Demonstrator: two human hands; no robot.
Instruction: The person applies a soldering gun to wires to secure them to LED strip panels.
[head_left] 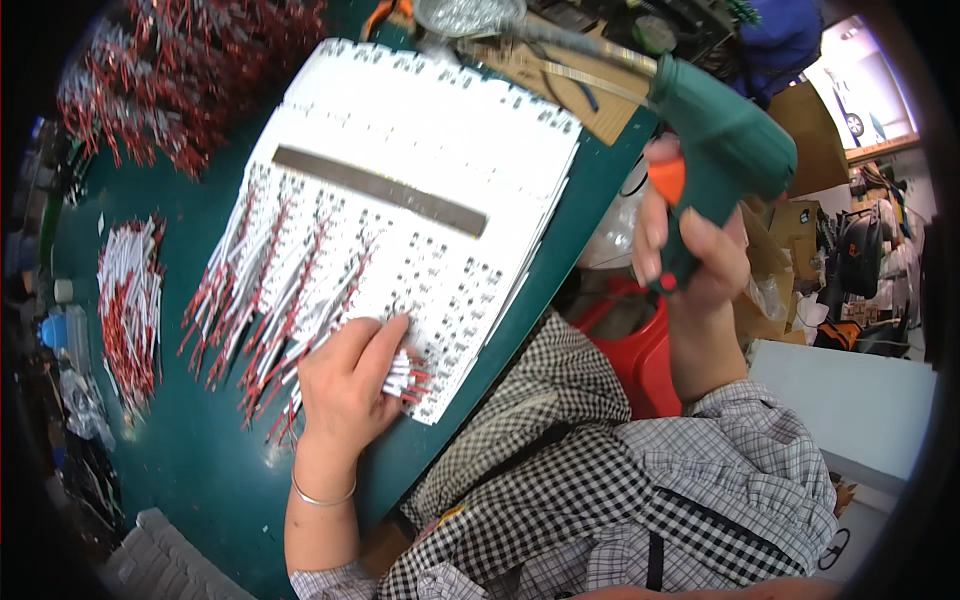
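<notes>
My right hand (700, 250) is raised at the right and wrapped round the handle of a green soldering gun (740, 130) with an orange trigger. Its long metal barrel reaches left over the table's far edge. My left hand (350, 375) is closed at the near part of a stack of white circuit board panels (420, 130). A bunch of short red and white wires (405, 375) pokes out from under its fingers. Rows of similar wires (290, 270) stand along the panel's left part. Across the panel lies a dark flat metal bar (380, 190).
On the green table (210, 480), a loose wire bundle (130, 310) lies at the left, with a large red-and-grey wire heap (190, 70) at the far left. A round dish (470, 14) and cardboard (590, 95) are at the back. A red stool (640, 350) stands beside the table.
</notes>
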